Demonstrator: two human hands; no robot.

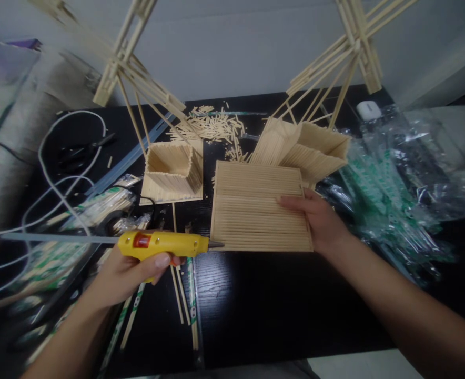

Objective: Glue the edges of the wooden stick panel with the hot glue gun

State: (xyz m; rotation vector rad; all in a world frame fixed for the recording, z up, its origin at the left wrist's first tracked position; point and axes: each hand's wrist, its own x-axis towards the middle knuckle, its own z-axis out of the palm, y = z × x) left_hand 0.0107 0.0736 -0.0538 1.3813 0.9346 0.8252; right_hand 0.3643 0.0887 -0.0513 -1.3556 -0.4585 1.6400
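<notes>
Stick panel [258,208]: one, flat, rectangular, of pale sticks laid side by side; position, front of centre above the black table [268,305], tilted toward the viewer.

Right hand [325,216]: grasping the panel at its right edge, thumb across the face, other fingers behind.

Left hand [140,271]: closed around the handle of a yellow glue gun [165,245], thumb along its side. Nozzle at the panel's lower left corner; contact cannot be told. A long translucent glue stick [70,238] projects from the rear.

Behind the panel, right: one open stick box [307,145], tilted, partly covered by it. Left: a second, smaller box [173,166], upright on a square stick base. Above each, a stick frame on slanting sticks, left [118,66] and right [356,42].

Between the boxes, toward the wall: a heap of short cut sticks [212,126].

Far right: crumpled green-and-clear wrappers [394,205]; small white case [369,110].

Far left: packaged sticks [54,263]; looped white cable [41,152]; bluish strip [133,151].
</notes>
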